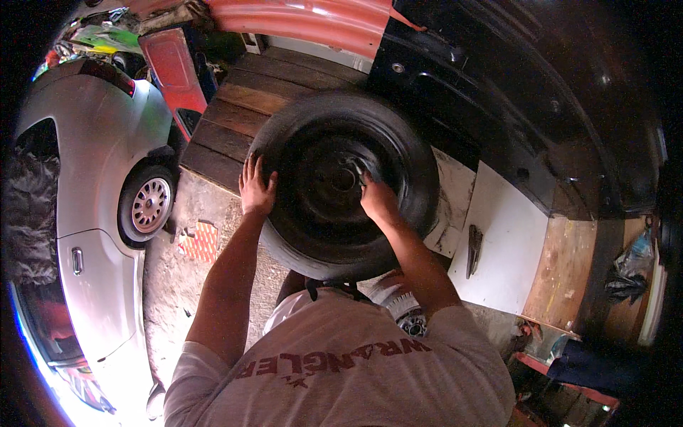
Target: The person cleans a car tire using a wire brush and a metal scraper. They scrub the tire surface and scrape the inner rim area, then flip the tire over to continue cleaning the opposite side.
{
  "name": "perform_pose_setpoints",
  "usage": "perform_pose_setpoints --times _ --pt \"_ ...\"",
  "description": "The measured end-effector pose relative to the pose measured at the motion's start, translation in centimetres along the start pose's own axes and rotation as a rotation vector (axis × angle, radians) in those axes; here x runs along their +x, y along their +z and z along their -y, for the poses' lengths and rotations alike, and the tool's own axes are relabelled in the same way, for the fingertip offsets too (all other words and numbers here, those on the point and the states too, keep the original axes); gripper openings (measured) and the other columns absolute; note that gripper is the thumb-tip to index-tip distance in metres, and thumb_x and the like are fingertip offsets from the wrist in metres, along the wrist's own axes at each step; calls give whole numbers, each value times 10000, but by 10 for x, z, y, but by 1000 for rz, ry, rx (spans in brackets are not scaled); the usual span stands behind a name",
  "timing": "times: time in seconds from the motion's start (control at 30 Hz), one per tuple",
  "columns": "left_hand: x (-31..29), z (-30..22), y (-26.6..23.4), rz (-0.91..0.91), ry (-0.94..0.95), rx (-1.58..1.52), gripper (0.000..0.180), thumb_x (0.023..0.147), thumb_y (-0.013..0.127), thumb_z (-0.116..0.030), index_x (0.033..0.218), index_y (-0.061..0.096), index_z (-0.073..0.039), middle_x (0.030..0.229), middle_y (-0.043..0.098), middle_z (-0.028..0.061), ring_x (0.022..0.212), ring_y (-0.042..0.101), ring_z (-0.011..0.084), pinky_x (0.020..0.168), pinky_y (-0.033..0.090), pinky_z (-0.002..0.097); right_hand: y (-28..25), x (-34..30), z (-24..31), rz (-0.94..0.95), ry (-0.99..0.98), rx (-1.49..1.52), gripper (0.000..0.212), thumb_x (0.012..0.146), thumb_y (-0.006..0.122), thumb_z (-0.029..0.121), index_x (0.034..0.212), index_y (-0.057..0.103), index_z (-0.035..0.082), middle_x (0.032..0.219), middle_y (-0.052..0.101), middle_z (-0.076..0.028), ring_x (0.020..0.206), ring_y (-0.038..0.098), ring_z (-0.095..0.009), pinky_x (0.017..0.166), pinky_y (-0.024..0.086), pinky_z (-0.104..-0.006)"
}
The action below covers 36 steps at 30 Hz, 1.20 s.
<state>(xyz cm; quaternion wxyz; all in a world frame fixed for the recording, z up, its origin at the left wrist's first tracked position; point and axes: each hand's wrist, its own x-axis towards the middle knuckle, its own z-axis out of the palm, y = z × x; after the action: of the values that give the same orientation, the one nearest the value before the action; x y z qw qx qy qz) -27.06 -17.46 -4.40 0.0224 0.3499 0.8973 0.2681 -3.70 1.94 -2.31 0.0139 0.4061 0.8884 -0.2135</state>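
Observation:
A car wheel [418, 135], a black tire on a dark steel rim, lies on its side in front of me, partly over a wooden plank platform [235, 96]. My left hand [257, 188] rests on the left side of the tire with its fingers spread. Over the inside of the rim [313, 206] reaches my right hand [378, 199], its fingers closed beside the hub hole. Something small and shiny shows by those fingertips; its kind is too dark to tell. The wheel's near edge is close to my body.
A silver car [99, 178] stands along the left, its wheel [151, 199] facing me. Red panels [174, 71] and a large black panel [498, 92] stand at the back. To the right lies a white board [501, 242] with a dark object [474, 250] on it. Another wheel [410, 322] is beside my body.

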Motion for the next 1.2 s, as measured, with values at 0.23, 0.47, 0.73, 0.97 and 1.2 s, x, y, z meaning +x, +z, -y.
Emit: perform_pose_setpoints --times 0.23,0.47,0.73,0.97,1.2 --pt "-3 2 0 -19 -3 -24 605 915 487 -426 1421 334 -132 1518 250 98 1415 186 269 1134 165 463 -17 -43 -7 99 166 -24 459 932 470 226 1359 429 63 1047 623 -242 918 610 -418 767 486 -507" --pt "2 0 2 -14 13 8 603 912 488 -428 1416 342 -130 1514 255 100 1408 200 281 1127 177 463 5 17 20 11 25 57 463 921 478 203 1361 429 66 912 641 -257 872 622 -419 748 493 -504" --pt "-2 4 1 -34 16 -19 592 914 485 -424 1412 346 -136 1511 263 97 1402 210 291 1128 178 457 -21 -32 -22 95 67 -110 443 924 488 220 1331 450 50 884 652 -231 833 637 -404 711 500 -508" --pt "-3 2 0 -21 5 -9 601 913 482 -428 1415 342 -129 1507 271 107 1399 218 297 1125 181 456 -18 -32 -8 103 118 19 413 908 475 213 1297 454 80 936 641 -265 850 630 -436 762 489 -542" --pt "-2 8 2 -28 38 -12 607 915 474 -434 1415 340 -117 1497 283 133 1394 223 317 1123 182 458 -30 -17 2 102 58 -22 447 929 476 202 1346 427 50 998 633 -252 933 620 -398 782 497 -484"
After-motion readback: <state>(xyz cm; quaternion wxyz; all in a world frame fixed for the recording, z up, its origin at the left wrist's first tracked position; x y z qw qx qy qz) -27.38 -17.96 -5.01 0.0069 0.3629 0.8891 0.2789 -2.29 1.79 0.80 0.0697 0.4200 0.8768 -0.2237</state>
